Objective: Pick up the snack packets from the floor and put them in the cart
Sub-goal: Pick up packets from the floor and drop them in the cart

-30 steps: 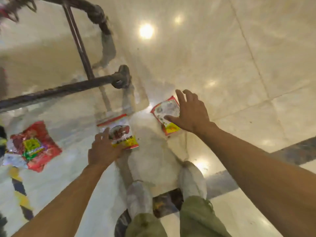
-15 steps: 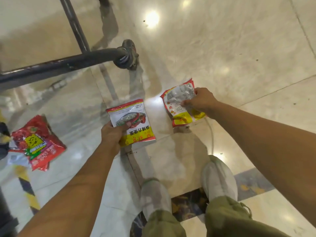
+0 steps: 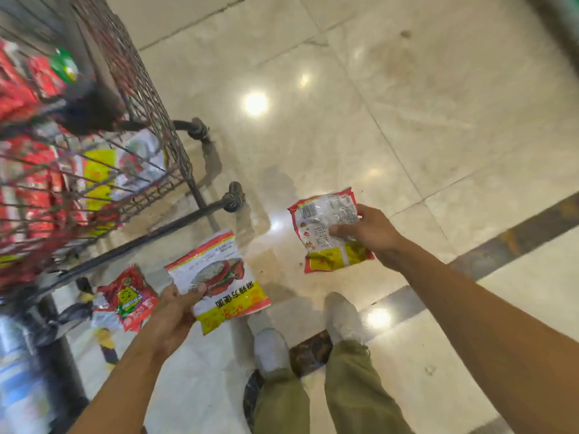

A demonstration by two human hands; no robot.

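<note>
Glossy cream marble floor [image 3: 407,120] with a dark inlaid band lies below. At 7 o'clock the left grip [image 3: 174,311] pinches, thumb on top, a crinkly white, red and yellow plastic snack packet [image 3: 219,277] held above the floor. It shows a bowl picture and upside-down red Chinese characters on its yellow band. At 3 o'clock the right grip [image 3: 372,230] holds a second such packet [image 3: 326,227] back side up, showing a barcode and print too small to read. A red foil packet [image 3: 128,299] with a green-yellow label lies on the floor at 8 o'clock. At 10 o'clock the wire-mesh cart [image 3: 134,89] holds blurred red and yellow packets [image 3: 94,173].
</note>
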